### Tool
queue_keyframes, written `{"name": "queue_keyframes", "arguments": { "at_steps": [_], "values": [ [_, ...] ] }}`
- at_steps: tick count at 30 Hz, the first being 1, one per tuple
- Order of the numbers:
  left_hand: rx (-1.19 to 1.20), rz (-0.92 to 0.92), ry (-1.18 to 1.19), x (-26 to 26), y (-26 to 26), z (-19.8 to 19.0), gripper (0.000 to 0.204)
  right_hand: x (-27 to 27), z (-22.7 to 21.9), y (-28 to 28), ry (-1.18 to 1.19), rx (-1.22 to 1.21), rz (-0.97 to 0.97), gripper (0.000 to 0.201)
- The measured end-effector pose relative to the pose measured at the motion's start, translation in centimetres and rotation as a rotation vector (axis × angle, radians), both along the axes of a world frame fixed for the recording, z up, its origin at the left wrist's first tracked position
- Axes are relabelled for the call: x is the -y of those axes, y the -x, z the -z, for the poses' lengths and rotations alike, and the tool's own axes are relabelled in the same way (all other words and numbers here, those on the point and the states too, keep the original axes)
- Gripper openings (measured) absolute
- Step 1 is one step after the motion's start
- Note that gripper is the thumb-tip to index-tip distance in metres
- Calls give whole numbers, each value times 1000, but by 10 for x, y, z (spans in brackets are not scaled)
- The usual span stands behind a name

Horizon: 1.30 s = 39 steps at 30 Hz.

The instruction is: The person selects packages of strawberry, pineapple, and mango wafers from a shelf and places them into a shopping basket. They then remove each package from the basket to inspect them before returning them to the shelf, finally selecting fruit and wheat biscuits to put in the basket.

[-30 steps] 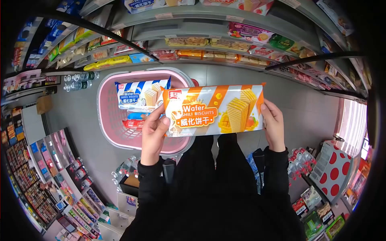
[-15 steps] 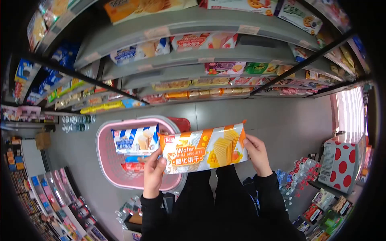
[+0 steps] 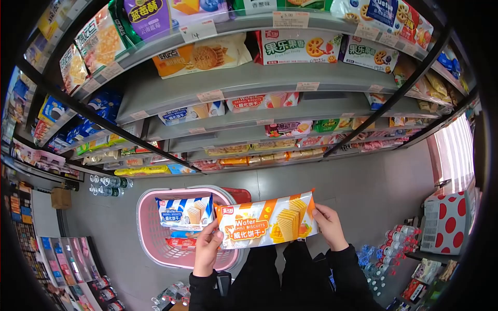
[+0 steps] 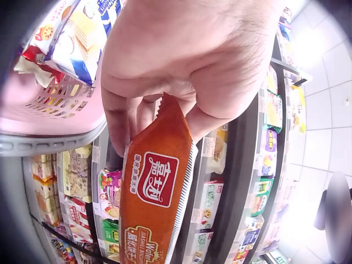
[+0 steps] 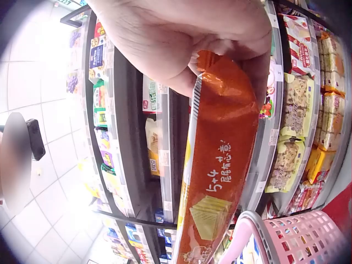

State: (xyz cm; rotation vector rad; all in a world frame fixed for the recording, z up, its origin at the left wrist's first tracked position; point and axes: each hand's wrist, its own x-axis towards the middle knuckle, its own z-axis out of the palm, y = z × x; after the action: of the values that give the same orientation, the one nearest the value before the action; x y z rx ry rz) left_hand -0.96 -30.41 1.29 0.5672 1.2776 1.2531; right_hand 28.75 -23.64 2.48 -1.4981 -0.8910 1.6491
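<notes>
An orange and white packet of wafer biscuits (image 3: 265,222) is held level in front of the body, its printed face up toward the head camera. My left hand (image 3: 207,251) grips its left end, and my right hand (image 3: 332,228) pinches the right end. In the left wrist view the orange side of the packet (image 4: 151,181) runs down from the left fingers (image 4: 220,104). The right wrist view shows the opposite end of the packet (image 5: 223,137) between thumb and fingers. Just left of it, a pink basket (image 3: 147,243) stands on the floor.
Inside the basket lie a blue and white wafer packet (image 3: 185,212) and a red packet (image 3: 180,242). Shelves (image 3: 176,98) of biscuits curve across the front. Bottles (image 3: 111,185) stand on the floor at left, more bottles (image 3: 391,249) at right, beside a red-dotted box (image 3: 443,223).
The head view has tilted up, so more upper shelves show and the basket sits lower in the picture. Both hands keep hold of the orange wafer packet throughout.
</notes>
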Motion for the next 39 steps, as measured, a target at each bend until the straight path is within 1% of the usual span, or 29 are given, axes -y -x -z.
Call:
{"name": "queue_keyframes", "arguments": {
  "at_steps": [5, 7, 8, 10, 11, 13, 14, 16, 22, 25, 28, 32, 35, 39],
  "values": [
    [34, 3, 3, -4, -6, -5, 41, 2, -3, -4, -2, -12, 14, 28],
    [31, -33, 10, -2, -5, 1, 40, 3, 1, -2, -41, 48, -5, 29],
    [20, -22, 23, 0, -4, 3, 40, 5, 4, -1, -28, 40, -36, 29],
    [-1, -25, 31, 4, -3, 5, 39, 7, 13, -3, -46, 43, 7, 29],
    [29, -32, 43, 6, -1, 13, 39, 8, 16, -4, -54, 36, 2, 30],
    [-10, 23, 102, 6, 3, 9, 40, 8, 18, -1, -24, 24, 3, 30],
    [28, 6, 70, 4, 2, 3, 40, 7, 21, 2, -16, 15, -19, 30],
    [78, -3, 25, 3, 4, -1, 41, 6, 24, 8, 14, 7, 15, 31],
    [86, -57, -24, 8, 41, 13, 41, -10, 37, 48, 53, 28, -39, 29],
    [101, -113, -67, 8, 62, 21, 41, -26, 37, 76, 18, 72, -112, 28],
    [95, -196, -134, 8, 81, 21, 42, -41, 33, 106, 3, 105, -174, 27],
    [82, -234, -162, 12, 102, 28, 43, -54, 38, 136, -11, 106, -210, 26],
    [58, -253, -138, 13, 112, 28, 43, -57, 43, 149, -10, 90, -230, 25],
    [82, -273, -124, 18, 119, 31, 43, -55, 53, 156, 0, 97, -249, 25]
  ]
}}
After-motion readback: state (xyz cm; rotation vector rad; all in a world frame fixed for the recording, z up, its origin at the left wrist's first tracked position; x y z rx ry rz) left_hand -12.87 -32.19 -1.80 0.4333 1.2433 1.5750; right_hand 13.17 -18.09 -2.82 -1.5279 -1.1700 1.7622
